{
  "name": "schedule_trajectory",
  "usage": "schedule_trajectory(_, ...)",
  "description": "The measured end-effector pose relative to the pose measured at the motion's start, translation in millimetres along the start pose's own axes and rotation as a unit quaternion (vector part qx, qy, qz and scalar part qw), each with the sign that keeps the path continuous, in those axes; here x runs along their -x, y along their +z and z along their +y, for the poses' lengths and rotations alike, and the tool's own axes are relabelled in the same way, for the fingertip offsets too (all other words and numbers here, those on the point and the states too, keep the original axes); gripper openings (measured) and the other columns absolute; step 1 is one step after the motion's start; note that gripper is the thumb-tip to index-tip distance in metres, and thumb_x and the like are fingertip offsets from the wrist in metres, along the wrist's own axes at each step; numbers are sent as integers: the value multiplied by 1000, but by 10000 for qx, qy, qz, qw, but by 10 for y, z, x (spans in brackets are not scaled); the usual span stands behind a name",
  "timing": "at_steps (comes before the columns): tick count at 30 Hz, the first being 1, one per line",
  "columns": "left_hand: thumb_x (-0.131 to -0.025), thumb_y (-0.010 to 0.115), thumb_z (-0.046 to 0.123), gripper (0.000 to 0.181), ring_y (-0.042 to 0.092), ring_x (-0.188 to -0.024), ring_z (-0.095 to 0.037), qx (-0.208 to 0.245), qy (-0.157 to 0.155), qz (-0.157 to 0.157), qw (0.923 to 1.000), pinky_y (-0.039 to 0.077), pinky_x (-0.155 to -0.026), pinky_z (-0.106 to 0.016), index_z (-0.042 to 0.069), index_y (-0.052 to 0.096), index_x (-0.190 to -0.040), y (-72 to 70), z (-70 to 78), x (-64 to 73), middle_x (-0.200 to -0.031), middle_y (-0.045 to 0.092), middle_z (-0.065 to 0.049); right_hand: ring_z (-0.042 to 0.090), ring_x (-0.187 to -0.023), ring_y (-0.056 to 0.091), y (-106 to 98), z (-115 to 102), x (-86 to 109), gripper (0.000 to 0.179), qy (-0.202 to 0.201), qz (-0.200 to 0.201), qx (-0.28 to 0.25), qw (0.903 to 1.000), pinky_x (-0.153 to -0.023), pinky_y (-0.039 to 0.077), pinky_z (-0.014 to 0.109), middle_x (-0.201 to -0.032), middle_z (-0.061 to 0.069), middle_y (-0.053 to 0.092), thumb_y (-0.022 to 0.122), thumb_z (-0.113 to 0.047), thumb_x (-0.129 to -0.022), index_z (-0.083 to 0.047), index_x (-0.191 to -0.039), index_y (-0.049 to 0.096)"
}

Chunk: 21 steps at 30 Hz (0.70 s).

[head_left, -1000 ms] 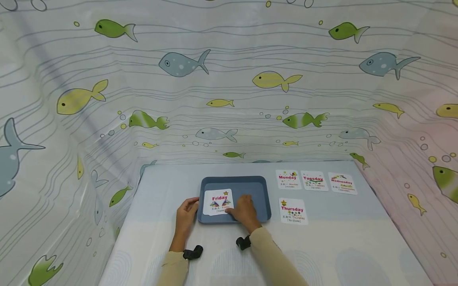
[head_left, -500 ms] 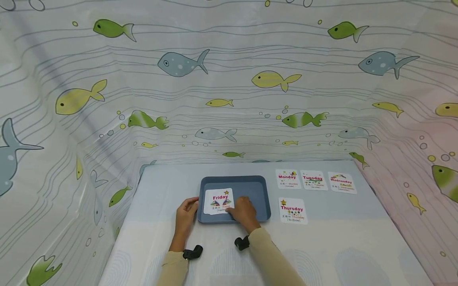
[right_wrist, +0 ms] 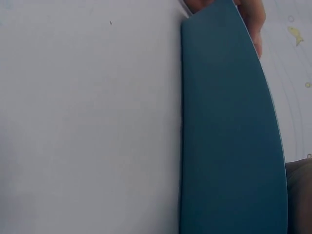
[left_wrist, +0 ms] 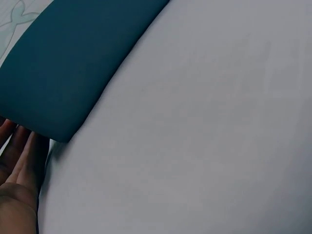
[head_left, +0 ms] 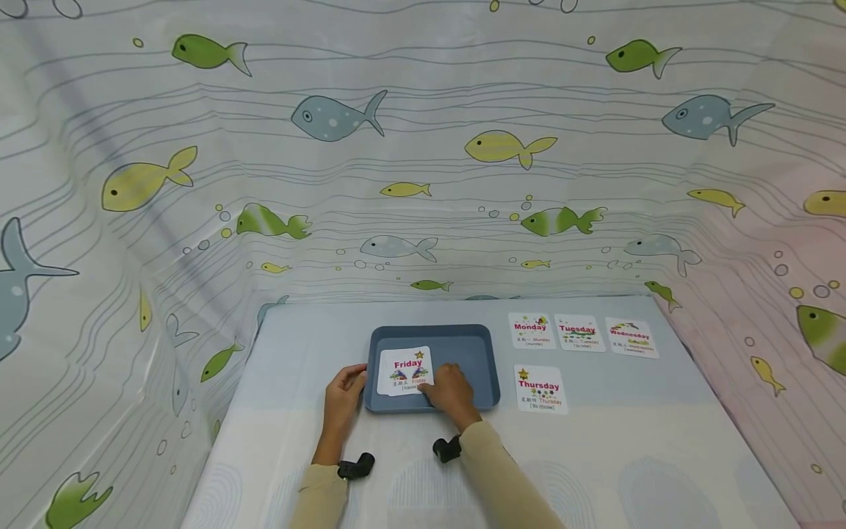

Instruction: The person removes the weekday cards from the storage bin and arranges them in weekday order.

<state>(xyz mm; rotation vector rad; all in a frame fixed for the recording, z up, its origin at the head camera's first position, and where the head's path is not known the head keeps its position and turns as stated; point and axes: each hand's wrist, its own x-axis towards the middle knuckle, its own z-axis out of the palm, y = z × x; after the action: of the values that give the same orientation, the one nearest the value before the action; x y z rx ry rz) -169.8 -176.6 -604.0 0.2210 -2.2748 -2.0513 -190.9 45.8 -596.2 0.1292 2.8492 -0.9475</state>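
A white card printed "Friday" [head_left: 405, 367] lies in the left half of a blue-grey tray [head_left: 465, 342]. A sliver of white at its lower left hints at another card beneath. My right hand [head_left: 451, 389] is over the tray, its thumb on the card's lower right corner and the other fingers curled beside it; their tips are hidden. My left hand [head_left: 344, 397] touches the tray's left side from outside. The left wrist view shows the fingers [left_wrist: 22, 153] lying along the tray wall [left_wrist: 73, 68]. In the right wrist view, the tray's front wall [right_wrist: 229, 126] hides the card.
To the tray's right, cards reading Monday [head_left: 532, 332], Tuesday [head_left: 579, 334] and Wednesday [head_left: 631, 339] form a row. A Thursday card [head_left: 540, 389] lies below Monday. Fish-patterned sheeting [head_left: 423, 213] encloses the table [head_left: 304, 338] at back and sides.
The Friday card has slid slightly right and away from me inside the tray, under my right thumb. Both hands have otherwise stayed nearly where they were.
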Motion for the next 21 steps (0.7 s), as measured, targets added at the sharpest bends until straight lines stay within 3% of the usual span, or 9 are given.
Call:
schedule_trajectory(7,-99,62,12,34,59,-125,-37,62,0,-47,10000,50,-86,-9,-8,61,-127,1,4,7,-130,63,-27,20,-69,46,-1,19,0,39,6,-7,-110,9999,-52,35,33,-83,7,50,84,-32,-80,-4,-79,57)
schedule_trajectory(21,-99,62,12,35,59,-125,-38,54,25,-42,10000,50,-86,-9,-8,61,-127,5,0,11,-130,62,-28,19,-70,49,8,61,-6,33,88,-140,-453,9988,-56,38,32,-81,5,53,82,-32,-83,-5,-83,63)
